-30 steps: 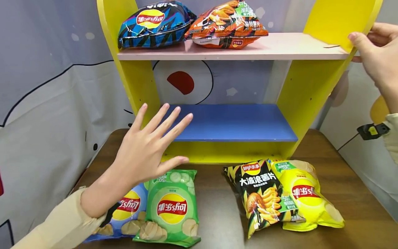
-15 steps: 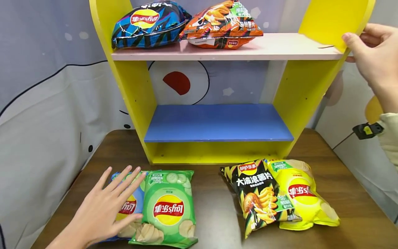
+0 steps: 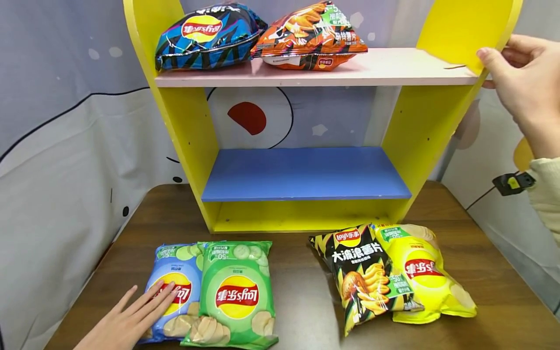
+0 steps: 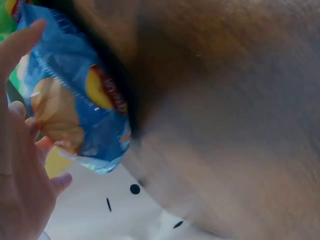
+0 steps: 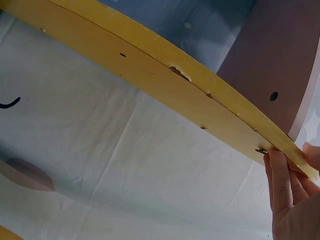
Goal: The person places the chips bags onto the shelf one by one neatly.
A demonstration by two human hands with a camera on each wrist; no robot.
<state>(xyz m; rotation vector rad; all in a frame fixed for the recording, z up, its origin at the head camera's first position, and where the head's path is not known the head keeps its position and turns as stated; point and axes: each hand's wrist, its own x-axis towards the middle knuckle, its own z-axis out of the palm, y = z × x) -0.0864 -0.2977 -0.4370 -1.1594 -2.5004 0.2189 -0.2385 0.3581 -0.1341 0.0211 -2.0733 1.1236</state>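
My left hand (image 3: 127, 318) reaches over the lower left of a blue bag of chips (image 3: 179, 262), its fingers spread and fairly straight, fingertips overlapping the logo. In the left wrist view the thumb and fingers lie around one end of the blue bag (image 4: 75, 90). A green bag of chips (image 3: 238, 272) lies against its right side, partly over it. High at the right, my right hand (image 3: 527, 82) pinches the front edge of the yellow side panel of a shelf (image 3: 463, 104), thumb inside and fingers outside. The right wrist view shows the fingers (image 5: 281, 185) pressed on the panel's outer face.
A black bag of chips (image 3: 363, 262) overlaps a yellow one (image 3: 426, 277) on the table's right. On the pink top board (image 3: 407, 65) sit a dark blue bag (image 3: 210, 41) and an orange bag (image 3: 306, 39). The blue lower board (image 3: 306, 172) is bare.
My left hand has come down from in front of the shelf to the blue bag at lower left. The right hand keeps its hold on the panel; the view has shifted slightly.
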